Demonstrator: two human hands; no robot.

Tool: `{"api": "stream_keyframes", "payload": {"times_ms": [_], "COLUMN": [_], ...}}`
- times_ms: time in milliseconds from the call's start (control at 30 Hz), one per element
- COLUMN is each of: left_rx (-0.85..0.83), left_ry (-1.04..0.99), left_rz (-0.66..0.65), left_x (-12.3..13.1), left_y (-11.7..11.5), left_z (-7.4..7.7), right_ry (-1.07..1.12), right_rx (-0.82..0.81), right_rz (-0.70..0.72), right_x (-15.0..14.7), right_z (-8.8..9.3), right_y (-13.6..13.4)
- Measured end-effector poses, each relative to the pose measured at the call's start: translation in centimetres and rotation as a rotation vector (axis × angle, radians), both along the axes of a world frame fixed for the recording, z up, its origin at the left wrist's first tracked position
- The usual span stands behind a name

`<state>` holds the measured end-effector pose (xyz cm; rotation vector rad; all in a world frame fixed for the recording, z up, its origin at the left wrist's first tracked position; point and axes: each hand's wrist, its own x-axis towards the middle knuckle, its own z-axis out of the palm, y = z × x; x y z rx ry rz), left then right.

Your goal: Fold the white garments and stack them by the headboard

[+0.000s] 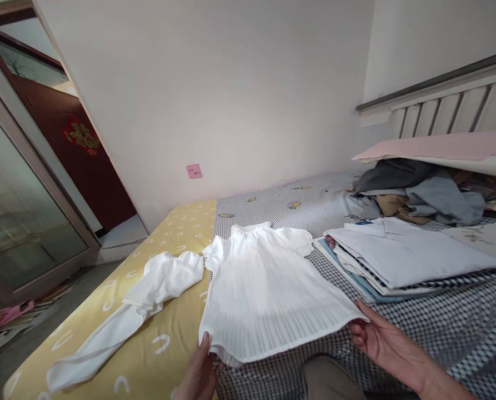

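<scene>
A small white pleated dress (264, 289) lies flat on the bed, collar away from me. My left hand (201, 369) grips its near left hem corner, fingers closed on the cloth. My right hand (383, 341) pinches the near right hem corner, palm turned up. To the left of the dress a crumpled white garment (135, 305) stretches across the yellow sheet (106, 333).
A stack of folded clothes (401, 258) sits right of the dress on the checked sheet (460, 328). Behind it lies a loose heap of grey and brown clothes (422, 194) under a pink board (439, 147). A glass door (18, 222) and floor clutter are at left.
</scene>
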<state>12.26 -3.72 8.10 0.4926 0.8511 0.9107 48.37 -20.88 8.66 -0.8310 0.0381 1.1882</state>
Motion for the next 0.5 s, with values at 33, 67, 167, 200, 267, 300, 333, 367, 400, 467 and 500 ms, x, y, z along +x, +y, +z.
{"api": "stream_keyframes", "payload": {"times_ms": [33,67,167,200,267,300,333,367,400,467,500], "left_rx": [-0.010,-0.020,-0.032,-0.030,-0.058,-0.095,-0.139,-0.183,-0.208,-0.157,-0.121], "left_ry": [0.001,0.001,-0.003,0.003,0.042,0.071,0.093,0.101,0.086,-0.043,-0.106], "left_rz": [0.010,0.021,0.062,0.067,0.063,0.061,0.066,0.089,0.117,0.157,0.162], "left_x": [0.2,0.5,2.1,2.7,4.1,4.8,5.5,6.1,6.6,7.3,7.5], "left_y": [-0.2,-0.5,-1.6,-2.0,-2.6,-2.8,-2.8,-2.7,-2.4,-1.6,-1.2], "left_z": [-0.9,-1.7,-3.6,-3.9,-3.5,-2.8,-1.8,-0.4,1.2,4.8,6.7], "right_ry": [0.001,0.007,0.039,0.041,0.014,-0.013,-0.040,-0.065,-0.076,-0.056,-0.038], "right_rx": [-0.010,-0.009,0.041,0.060,0.087,0.096,0.105,0.114,0.123,0.161,0.191], "right_rz": [0.007,0.017,0.126,0.170,0.199,0.168,0.115,0.048,-0.005,-0.021,-0.005], "right_x": [-0.4,-0.9,-3.5,-4.5,-6.1,-6.7,-7.1,-7.2,-7.1,-6.6,-6.2], "right_z": [-0.5,-1.1,-2.8,-3.2,-3.2,-2.7,-2.0,-1.0,0.3,3.3,4.8], "right_y": [0.0,0.1,0.7,1.1,2.2,3.0,3.9,4.8,5.7,7.3,7.9]}}
